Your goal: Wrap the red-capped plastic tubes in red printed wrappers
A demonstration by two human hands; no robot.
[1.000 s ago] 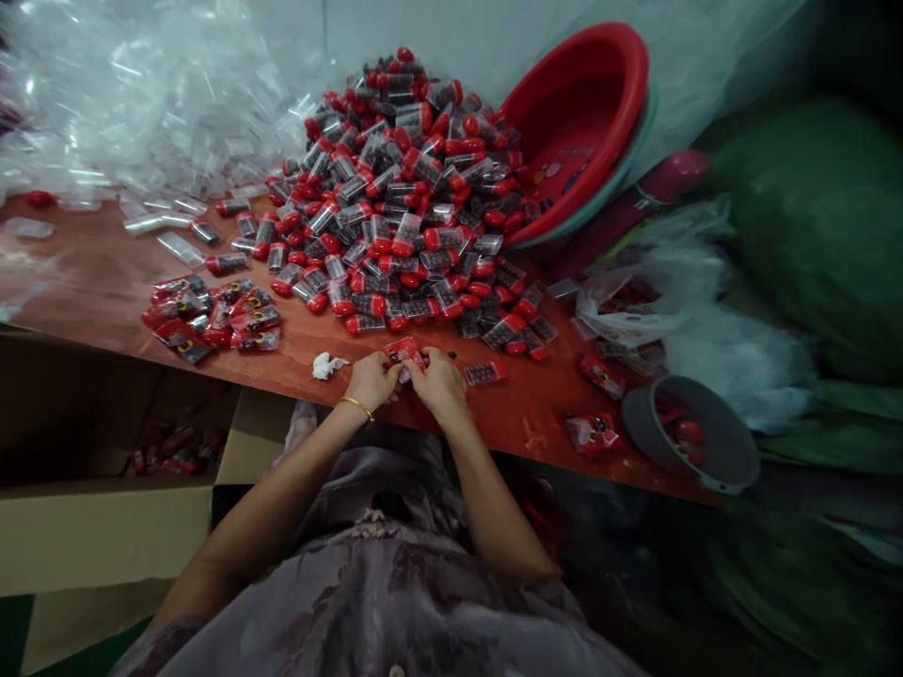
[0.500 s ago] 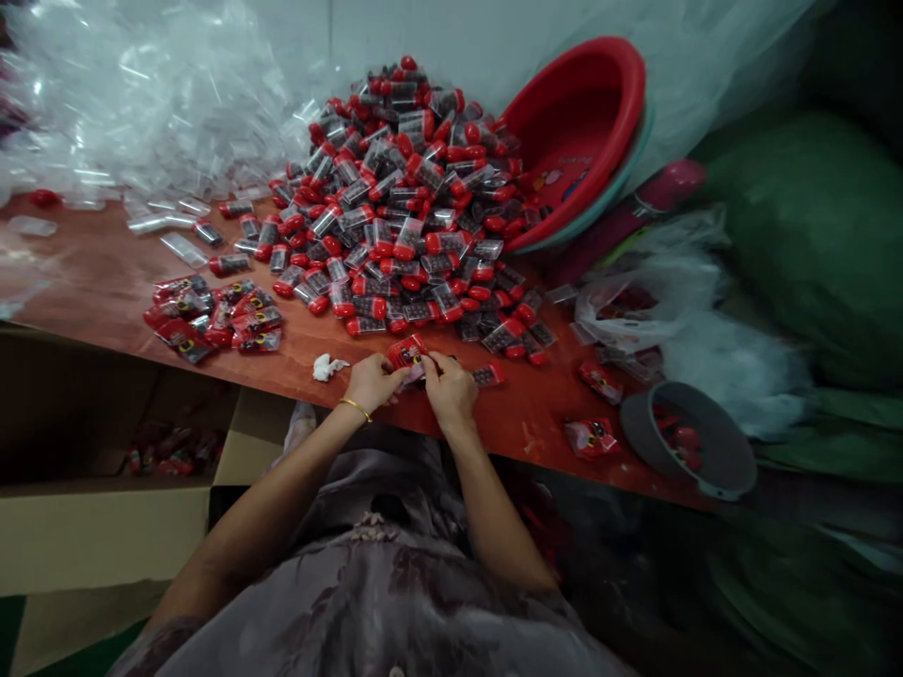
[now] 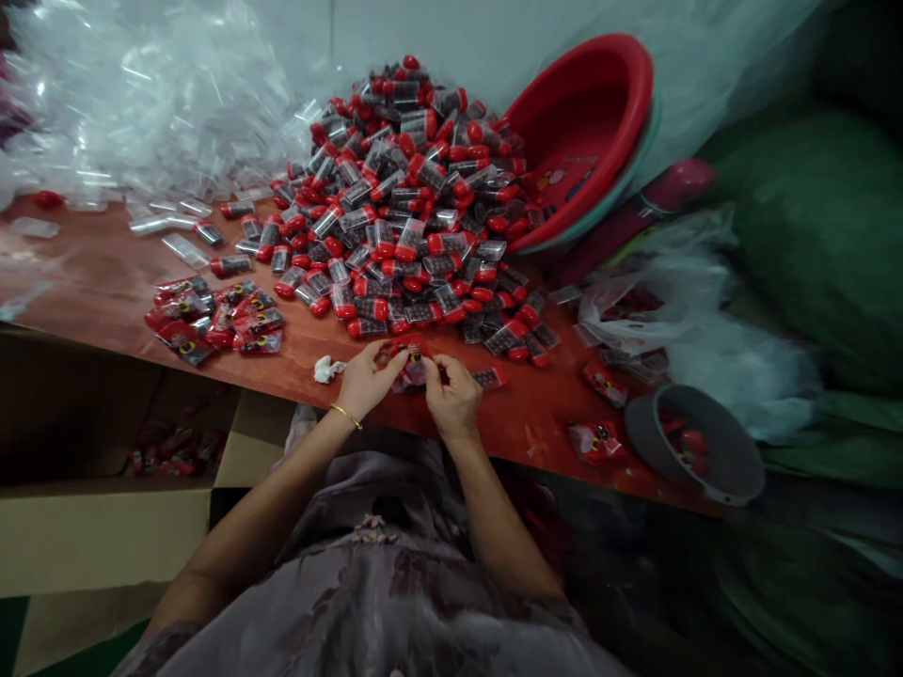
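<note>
Head view: left hand (image 3: 365, 378) and right hand (image 3: 451, 393) meet at the near edge of the reddish-brown wooden table (image 3: 99, 282), fingers curled, both pinching one small red printed plastic packet (image 3: 412, 362); packet held just in front of the big heap of red-capped clear plastic tubes (image 3: 405, 193); tilted red plastic basin (image 3: 582, 132) right of the heap; grey round bowl (image 3: 695, 442) far right of it.

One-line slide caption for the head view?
Both hands, left hand and right hand, hold a small red packet beside a pile of red-capped tubes.
</note>
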